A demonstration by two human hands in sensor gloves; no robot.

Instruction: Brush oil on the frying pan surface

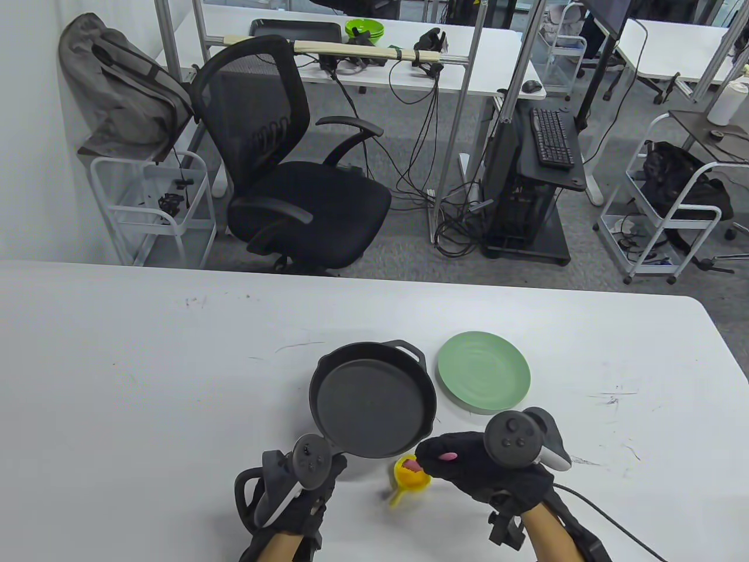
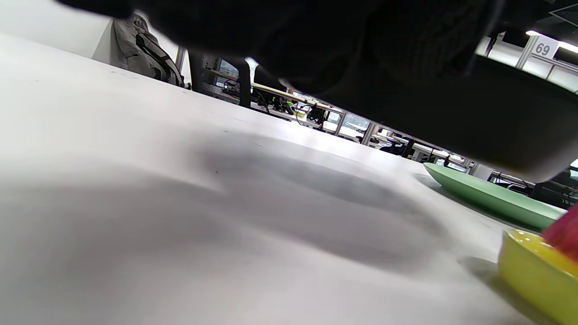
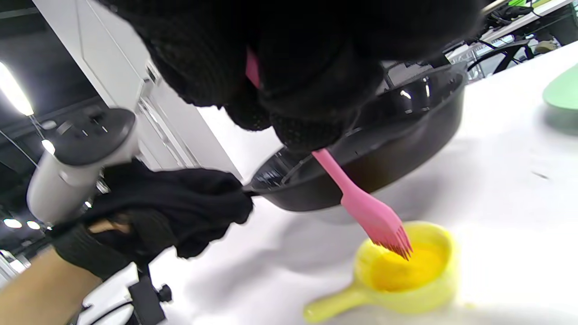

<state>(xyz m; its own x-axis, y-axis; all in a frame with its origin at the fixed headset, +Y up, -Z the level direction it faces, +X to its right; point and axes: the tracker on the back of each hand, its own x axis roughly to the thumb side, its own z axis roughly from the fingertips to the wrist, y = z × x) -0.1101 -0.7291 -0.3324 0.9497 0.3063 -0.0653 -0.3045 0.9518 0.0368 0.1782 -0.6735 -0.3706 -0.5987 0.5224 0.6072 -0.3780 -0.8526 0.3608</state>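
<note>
A black cast-iron frying pan is lifted off the table, near edge raised; it also shows in the right wrist view. My left hand grips its handle, seen in the right wrist view. My right hand holds a pink silicone brush, its bristles dipped in yellow oil in a small yellow handled cup. The cup stands on the table just in front of the pan. In the left wrist view the pan's underside fills the top and the cup is at the right.
A green plate lies on the white table right of the pan; it shows in the left wrist view too. A black office chair, carts and desks stand beyond the table's far edge.
</note>
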